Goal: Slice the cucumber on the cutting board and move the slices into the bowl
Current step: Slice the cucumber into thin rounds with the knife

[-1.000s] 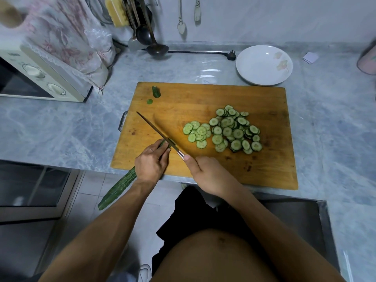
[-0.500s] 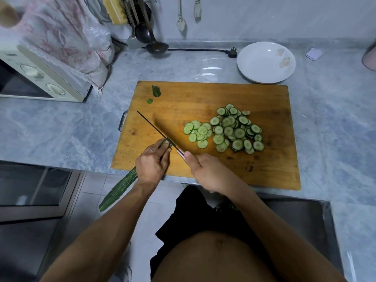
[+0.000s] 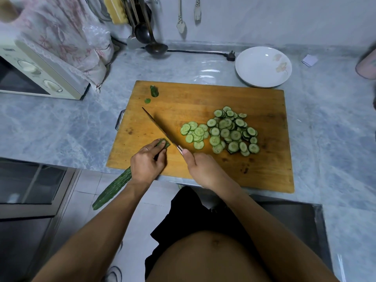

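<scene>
A wooden cutting board [image 3: 203,98] lies on a grey marble tabletop [image 3: 61,127]. At the board's near left corner, the person's left hand [image 3: 147,163] grips a long cucumber [image 3: 114,188] with curled fingers [image 3: 160,144]; its far end overhangs the tabletop's near edge. The right hand [image 3: 203,169] is wrapped around a knife [image 3: 160,129], the blade beside the cucumber's cut end. A pile of slices [image 3: 223,131] sits mid-board. A white bowl [image 3: 263,67] stands beyond the board's far right corner.
</scene>
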Available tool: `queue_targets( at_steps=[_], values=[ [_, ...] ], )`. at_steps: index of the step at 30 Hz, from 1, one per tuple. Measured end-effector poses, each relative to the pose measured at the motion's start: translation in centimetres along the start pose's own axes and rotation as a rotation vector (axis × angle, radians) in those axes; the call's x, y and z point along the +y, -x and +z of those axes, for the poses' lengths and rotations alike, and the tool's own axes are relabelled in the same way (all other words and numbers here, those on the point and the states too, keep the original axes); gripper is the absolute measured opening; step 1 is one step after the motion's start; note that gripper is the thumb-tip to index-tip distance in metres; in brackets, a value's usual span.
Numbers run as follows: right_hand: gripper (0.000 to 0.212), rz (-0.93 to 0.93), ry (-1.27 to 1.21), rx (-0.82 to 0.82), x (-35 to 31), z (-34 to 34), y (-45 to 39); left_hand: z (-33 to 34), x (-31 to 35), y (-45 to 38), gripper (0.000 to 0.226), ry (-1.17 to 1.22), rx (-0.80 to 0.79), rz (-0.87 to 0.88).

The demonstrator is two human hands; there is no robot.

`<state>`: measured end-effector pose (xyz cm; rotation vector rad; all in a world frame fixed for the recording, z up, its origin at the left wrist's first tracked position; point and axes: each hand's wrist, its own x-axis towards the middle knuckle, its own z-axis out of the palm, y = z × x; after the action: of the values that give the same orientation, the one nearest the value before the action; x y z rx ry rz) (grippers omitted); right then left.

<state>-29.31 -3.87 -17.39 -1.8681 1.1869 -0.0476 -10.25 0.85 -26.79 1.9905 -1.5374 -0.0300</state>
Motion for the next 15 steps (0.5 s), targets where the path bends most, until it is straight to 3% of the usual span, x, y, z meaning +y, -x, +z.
queue_targets(
  at_steps=[7,15],
  values=[
    [0.059,0.021,-0.061,0.013,1.1,-2.0,0.4,0.4,0.4,0.0,0.025,0.066,-0.011,-0.054],
    [0.071,0.021,-0.121,-0.048,-0.6,-2.1,2.1,0.1,0.2,-0.1,0.025,0.028,-0.043,-0.023]
  ],
)
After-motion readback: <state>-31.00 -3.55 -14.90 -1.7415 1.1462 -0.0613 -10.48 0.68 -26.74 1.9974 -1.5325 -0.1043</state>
